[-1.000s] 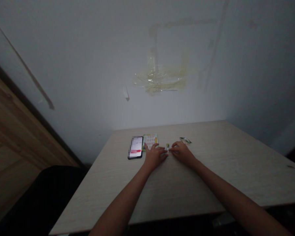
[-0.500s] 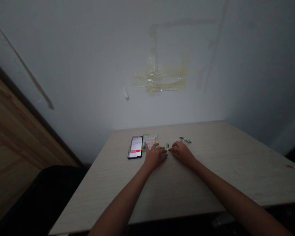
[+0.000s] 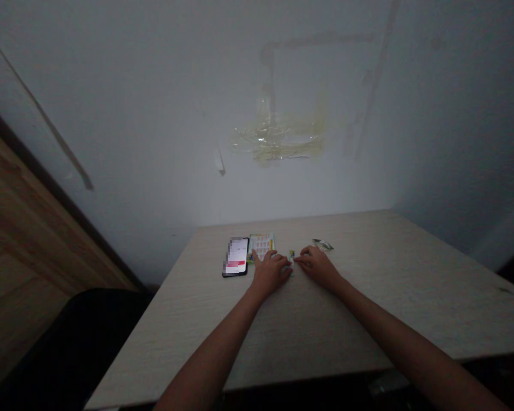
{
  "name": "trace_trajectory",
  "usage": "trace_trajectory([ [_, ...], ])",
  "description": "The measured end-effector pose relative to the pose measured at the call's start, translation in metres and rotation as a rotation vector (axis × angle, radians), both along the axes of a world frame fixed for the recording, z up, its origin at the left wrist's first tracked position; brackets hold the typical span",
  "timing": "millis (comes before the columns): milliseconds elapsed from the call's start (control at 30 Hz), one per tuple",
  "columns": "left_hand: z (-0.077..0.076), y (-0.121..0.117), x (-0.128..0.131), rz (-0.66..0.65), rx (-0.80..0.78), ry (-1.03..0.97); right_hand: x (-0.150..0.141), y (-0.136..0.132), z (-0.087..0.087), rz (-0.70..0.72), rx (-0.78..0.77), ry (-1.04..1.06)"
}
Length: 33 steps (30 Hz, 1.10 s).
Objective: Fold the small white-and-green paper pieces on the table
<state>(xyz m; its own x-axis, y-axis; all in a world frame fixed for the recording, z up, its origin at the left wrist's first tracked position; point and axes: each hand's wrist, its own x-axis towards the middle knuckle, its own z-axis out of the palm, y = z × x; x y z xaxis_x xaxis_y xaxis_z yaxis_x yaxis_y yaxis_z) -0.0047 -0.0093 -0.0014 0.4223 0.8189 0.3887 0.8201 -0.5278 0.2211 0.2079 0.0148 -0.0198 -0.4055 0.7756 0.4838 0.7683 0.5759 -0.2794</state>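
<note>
A small strip with a green and yellow end (image 3: 292,253) lies on the table between my two hands. My left hand (image 3: 270,273) rests with its fingers spread, the fingertips at the strip's left side. Its thumb reaches over the lower edge of a printed card (image 3: 262,244) with rows of small red marks. From the right, my right hand (image 3: 318,267) comes close to the strip with thumb and forefinger pinched together. Whatever is between those fingertips is too small to make out.
Left of the card lies a phone (image 3: 236,257) with a lit, partly blurred screen. A small crumpled wrapper-like piece (image 3: 323,245) sits beyond my right hand. The pale wooden table (image 3: 188,325) meets a wall with yellowed tape (image 3: 282,142). A dark chair-like shape (image 3: 89,337) stands at left.
Almost nothing differs. My right fingertips have shifted very slightly at the strip, while the left hand, card and phone keep their places.
</note>
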Motion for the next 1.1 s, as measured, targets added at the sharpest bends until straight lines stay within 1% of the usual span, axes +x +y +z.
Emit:
trace_trajectory([
  [100, -0.001, 0.0, 0.0, -0.011, -0.001, -0.001, -0.001, 0.0, 0.0, -0.013, 0.002, -0.025],
  [233, -0.001, 0.001, 0.001, 0.008, -0.008, -0.007, 0.0, 0.002, -0.001, -0.001, 0.005, -0.04],
  [467, 0.0, 0.001, 0.0, 0.018, -0.017, 0.023, 0.004, 0.01, -0.007, 0.024, -0.028, 0.078],
  [567, 0.001, 0.0, 0.0, 0.015, -0.018, 0.027, 0.004, 0.011, -0.008, 0.015, -0.034, 0.094],
  [833, 0.0, 0.0, 0.0, 0.019, -0.026, 0.027, 0.003, 0.007, -0.007, 0.019, -0.012, 0.03],
  [1100, 0.005, -0.002, 0.001, 0.038, -0.038, 0.071, 0.002, 0.009, -0.009, -0.032, 0.004, -0.005],
])
